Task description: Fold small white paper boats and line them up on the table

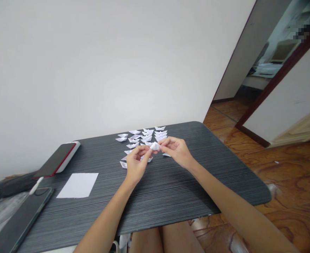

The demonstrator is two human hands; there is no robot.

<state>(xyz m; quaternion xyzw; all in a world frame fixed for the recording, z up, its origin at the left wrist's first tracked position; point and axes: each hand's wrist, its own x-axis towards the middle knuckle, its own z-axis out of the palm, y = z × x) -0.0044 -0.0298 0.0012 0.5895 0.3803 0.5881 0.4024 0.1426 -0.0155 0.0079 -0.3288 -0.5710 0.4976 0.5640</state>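
Observation:
A small white paper boat (155, 146) is held up over the dark table between my two hands. My left hand (138, 160) pinches its left end between thumb and fingers. At its right end, my right hand (176, 149) grips it the same way. Behind and below the hands, several folded paper boats (134, 140) stand in loose rows on the table. Some of them are partly hidden by my fingers.
A stack of white paper (78, 185) lies on the table (170, 196) at the left. Beyond it is a dark, red-edged device (56, 160) on a white one. A phone (25, 218) with a white cable plug (36, 185) is at the near left. A wall (104, 70) rises behind.

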